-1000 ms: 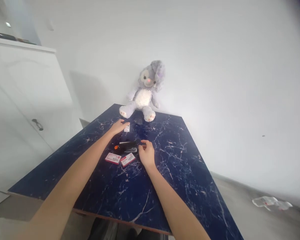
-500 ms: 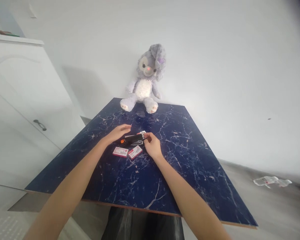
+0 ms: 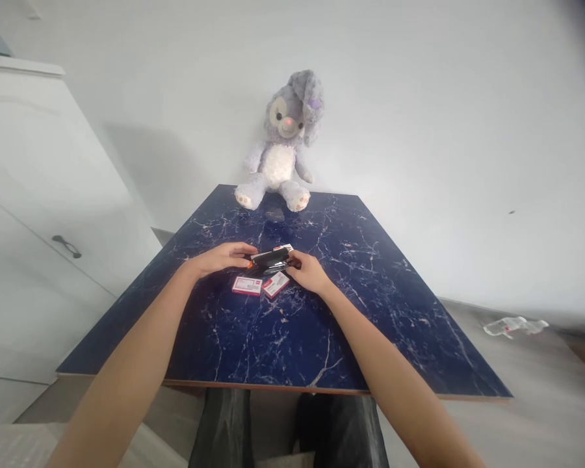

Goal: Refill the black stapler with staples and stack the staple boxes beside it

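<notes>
1. The long black stapler (image 3: 272, 259) with an orange tip sits mid-desk (image 3: 292, 348), between my left grip (image 3: 224, 256) and right grip (image 3: 308, 272).
2. My left thumb and fingers part around its left end; my right ones curl at its right. I cannot tell whether either clamps it.
3. Done, I judge: two flat white-and-red boxes (image 3: 246, 285) lie grouped on its near side, seemingly unopened. What is left, I cannot tell.

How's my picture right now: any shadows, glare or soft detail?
Head view: soft shadow on the wall beside the cabinet; dull sheen on the table before the plush toy; fine print on the red-and-white boxes too blurred to read.
</notes>
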Tool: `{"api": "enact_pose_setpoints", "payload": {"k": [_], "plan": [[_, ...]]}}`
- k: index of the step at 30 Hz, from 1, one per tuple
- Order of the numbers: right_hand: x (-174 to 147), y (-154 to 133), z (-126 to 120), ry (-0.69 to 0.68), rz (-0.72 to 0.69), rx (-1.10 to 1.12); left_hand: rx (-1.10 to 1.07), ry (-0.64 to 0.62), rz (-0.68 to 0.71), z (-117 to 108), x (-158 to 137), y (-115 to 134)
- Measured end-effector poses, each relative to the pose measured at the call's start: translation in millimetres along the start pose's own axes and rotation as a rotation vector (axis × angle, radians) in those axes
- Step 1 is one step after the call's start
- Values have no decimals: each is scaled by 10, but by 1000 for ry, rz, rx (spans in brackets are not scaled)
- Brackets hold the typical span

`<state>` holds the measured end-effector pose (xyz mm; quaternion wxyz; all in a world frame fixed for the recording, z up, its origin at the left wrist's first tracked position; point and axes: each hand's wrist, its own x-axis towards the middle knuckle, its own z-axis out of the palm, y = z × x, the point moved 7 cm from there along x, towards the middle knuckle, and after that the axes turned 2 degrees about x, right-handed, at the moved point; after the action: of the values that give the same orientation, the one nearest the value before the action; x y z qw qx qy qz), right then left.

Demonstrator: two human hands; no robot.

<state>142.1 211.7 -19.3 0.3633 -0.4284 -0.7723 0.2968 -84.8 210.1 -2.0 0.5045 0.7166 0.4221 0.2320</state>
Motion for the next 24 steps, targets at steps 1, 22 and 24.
{"api": "enact_pose_setpoints", "payload": {"k": [1,22,24], "plan": [[-4,-2,-6,3,5,-11,-2,2,1,0,9,-15],[-92,-28,-164,-148,23,102,55,148,-28,-26,87,-79],[-99,-31,-171,-129,32,100,45,149,-28,-16,91,-69]]}}
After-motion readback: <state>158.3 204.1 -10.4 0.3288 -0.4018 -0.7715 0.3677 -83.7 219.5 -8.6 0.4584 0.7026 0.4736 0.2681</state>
